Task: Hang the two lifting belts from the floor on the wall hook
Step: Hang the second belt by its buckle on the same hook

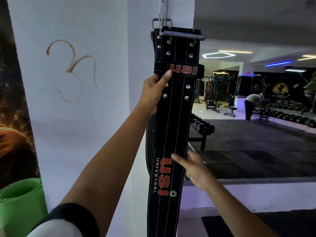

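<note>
A black lifting belt [172,124] with red "USI" lettering hangs straight down the white pillar from its metal buckle [183,35]. Behind it a second black belt [148,141] shows only as a dark edge, its buckle [162,22] caught on the wall hook [161,7] above. My left hand [154,91] grips the front belt's left edge just under the loop, thumb on the front. My right hand [193,168] lies lower down, fingers spread against the belt's right edge, holding nothing.
A rolled green mat [20,202] leans at the lower left by a dark poster [12,100]. To the right a large wall mirror [256,134] reflects a dumbbell rack [201,127], benches and a person bending over.
</note>
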Available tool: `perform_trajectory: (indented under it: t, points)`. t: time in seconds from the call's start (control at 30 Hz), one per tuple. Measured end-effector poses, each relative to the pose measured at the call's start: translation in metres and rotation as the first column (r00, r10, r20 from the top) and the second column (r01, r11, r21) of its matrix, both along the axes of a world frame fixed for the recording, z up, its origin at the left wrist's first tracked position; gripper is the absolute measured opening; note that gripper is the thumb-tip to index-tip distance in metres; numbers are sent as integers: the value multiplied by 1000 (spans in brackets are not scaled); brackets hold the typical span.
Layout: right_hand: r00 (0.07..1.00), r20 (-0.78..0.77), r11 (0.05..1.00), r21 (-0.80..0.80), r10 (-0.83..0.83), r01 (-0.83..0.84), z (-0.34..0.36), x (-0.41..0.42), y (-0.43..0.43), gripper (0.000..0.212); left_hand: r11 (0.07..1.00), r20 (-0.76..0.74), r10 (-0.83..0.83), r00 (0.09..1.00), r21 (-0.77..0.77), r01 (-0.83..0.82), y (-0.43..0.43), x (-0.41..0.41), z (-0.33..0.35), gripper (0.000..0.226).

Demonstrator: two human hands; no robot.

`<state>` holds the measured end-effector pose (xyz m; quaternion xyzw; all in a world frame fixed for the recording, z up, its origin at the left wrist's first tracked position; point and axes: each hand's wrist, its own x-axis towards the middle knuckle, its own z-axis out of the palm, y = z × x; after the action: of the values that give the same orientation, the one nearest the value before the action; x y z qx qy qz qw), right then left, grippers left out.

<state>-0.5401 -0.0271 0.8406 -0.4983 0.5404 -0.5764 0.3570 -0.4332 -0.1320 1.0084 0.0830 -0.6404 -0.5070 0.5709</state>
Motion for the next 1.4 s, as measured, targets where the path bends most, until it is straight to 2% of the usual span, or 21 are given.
perform_trajectory:
  t: [0.07, 0.13, 0.2, 0.27, 0.37, 0.47, 0.57, 0.67, 0.77, 0.93, 1.07, 1.23, 1.4]
  points:
    - [999, 34, 999, -25, 27, -26, 1, -3, -3, 43, 1000, -3, 5, 1000, 6, -5, -1, 0, -1, 16]
    - [990, 120, 991, -127, 68, -53, 20, -6, -7, 35, 1000, 4, 10, 1000, 10, -10, -1, -1, -1, 16]
    - [987, 138, 981, -184, 84, -58, 28, -8, -9, 25, 1000, -3, 12, 1000, 12, -12, 2, -3, -2, 17]
    - [997, 43, 995, -86, 58, -54, 12, -10, -6, 29, 1000, -14, 17, 1000, 7, -17, 2, -2, -2, 17]
    - [990, 96, 993, 49, 105, -110, -30, -12, -3, 31, 1000, -26, 4, 1000, 1, -4, 3, 2, -2, 15]
    - [979, 159, 992, 1, 125, -127, -26, -14, -11, 28, 1000, -37, 4, 999, 5, -4, 3, 4, 0, 15]
    - [969, 204, 990, -49, 137, -130, -17, -17, -16, 42, 1000, -59, 1, 998, 1, -1, 2, 6, 5, 15]
    - [981, 161, 992, 53, 106, -116, -44, -15, -11, 31, 1000, -71, -9, 997, 0, 9, 0, 8, 6, 15]
    - [972, 212, 990, 75, 98, -116, -63, -15, -7, 27, 999, -70, -14, 997, 31, 16, -3, 8, 4, 18]
    - [949, 299, 994, -62, 101, -86, -20, -25, -21, 25, 999, -79, 14, 997, 51, -10, -2, 10, 9, 19]
    - [978, 197, 980, -198, 66, -26, 37, -23, -30, 39, 999, -104, -1, 995, 38, 5, -2, 11, 7, 16]
    - [967, 255, 936, -345, 22, 69, 119, -11, -34, 15, 999, -74, -16, 997, 35, 18, -5, 11, -5, 16]
    - [982, 190, 927, -370, 8, 64, 174, -3, -34, 45, 999, -21, -1, 1000, 54, 2, -7, 10, -17, 17]
